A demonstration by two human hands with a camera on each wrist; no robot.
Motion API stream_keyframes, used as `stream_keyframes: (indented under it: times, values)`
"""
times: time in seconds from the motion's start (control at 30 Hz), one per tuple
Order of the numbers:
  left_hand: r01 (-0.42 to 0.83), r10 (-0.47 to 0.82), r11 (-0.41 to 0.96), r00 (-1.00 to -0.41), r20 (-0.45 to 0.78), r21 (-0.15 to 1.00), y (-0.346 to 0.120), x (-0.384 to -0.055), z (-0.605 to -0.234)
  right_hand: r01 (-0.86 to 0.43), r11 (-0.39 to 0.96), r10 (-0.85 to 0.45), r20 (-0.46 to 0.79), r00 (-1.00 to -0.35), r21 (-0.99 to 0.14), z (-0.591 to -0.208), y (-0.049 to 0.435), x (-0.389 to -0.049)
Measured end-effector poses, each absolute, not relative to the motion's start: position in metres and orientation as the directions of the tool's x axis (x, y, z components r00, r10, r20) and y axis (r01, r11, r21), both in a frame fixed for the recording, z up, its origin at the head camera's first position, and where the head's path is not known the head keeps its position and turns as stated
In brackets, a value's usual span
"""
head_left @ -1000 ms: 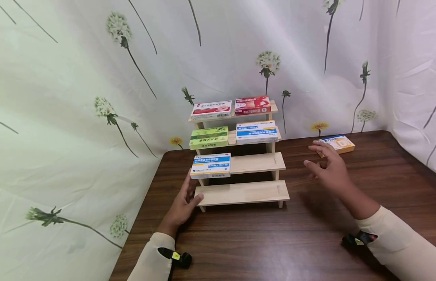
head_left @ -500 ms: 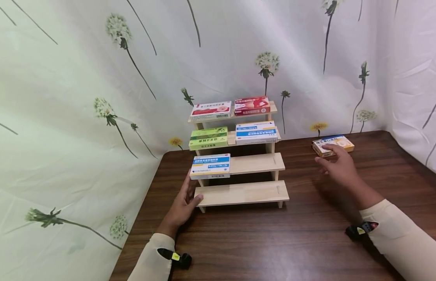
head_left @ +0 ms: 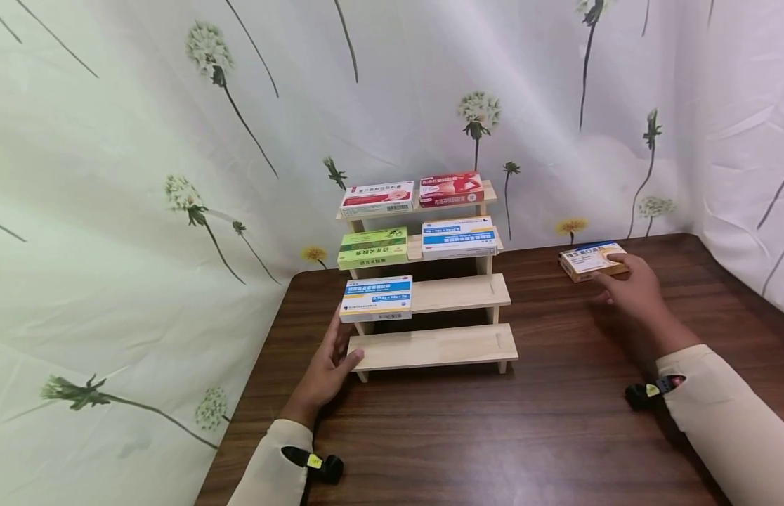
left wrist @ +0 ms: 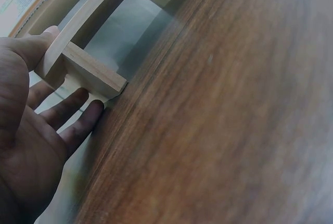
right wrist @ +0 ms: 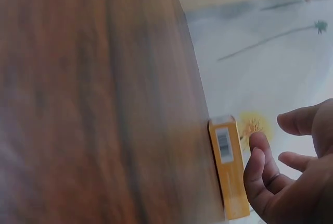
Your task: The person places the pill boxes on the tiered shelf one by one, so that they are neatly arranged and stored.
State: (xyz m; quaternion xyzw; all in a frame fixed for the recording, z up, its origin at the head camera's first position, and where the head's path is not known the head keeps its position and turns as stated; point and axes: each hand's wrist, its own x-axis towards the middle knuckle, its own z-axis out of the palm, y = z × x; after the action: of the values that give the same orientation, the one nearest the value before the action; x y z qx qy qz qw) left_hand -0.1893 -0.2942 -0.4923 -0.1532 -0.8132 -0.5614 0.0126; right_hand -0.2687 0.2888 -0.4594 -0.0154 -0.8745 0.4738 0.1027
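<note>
A stepped wooden display stand [head_left: 435,348] stands on the table, with my left hand [head_left: 322,376] at its lower left end. The left thumb lies on the lowest board and the other fingers are beside and under its end, gripping it in the left wrist view [left wrist: 39,104]. My right hand [head_left: 641,302] reaches over the right end of an orange-and-white medicine box [head_left: 584,261] lying at the back right. In the right wrist view its loosely bent fingers [right wrist: 255,177] are close beside the box's orange side [right wrist: 229,172], with thumb and fingers apart.
The stand's top step holds a white-and-red box [head_left: 377,197] and a red box [head_left: 451,188]. Below are a green box [head_left: 373,247] and a blue-and-white box [head_left: 459,237]. Another blue-and-white box [head_left: 376,298] lies on the third step. A flower-printed curtain [head_left: 392,105] borders the table [head_left: 430,436].
My right hand has moved right along the medicine box, from its left end to its right end. The left hand stays at the stand.
</note>
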Motion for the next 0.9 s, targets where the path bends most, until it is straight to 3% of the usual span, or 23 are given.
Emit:
stream_keyframes:
  times: [0.57, 0.9]
  values:
    - [0.261, 0.233, 0.321, -0.953, 0.192, 0.91, -0.296, -0.189, -0.495, -0.018, 0.481, 0.125, 0.089, -0.988, -0.877, -0.481, 0.321, -0.289]
    - [0.238, 0.221, 0.334, -0.96, 0.169, 0.912, -0.295, -0.19, -0.493, 0.011, 0.506, 0.121, 0.059, -0.991, -0.863, -0.483, 0.324, -0.295]
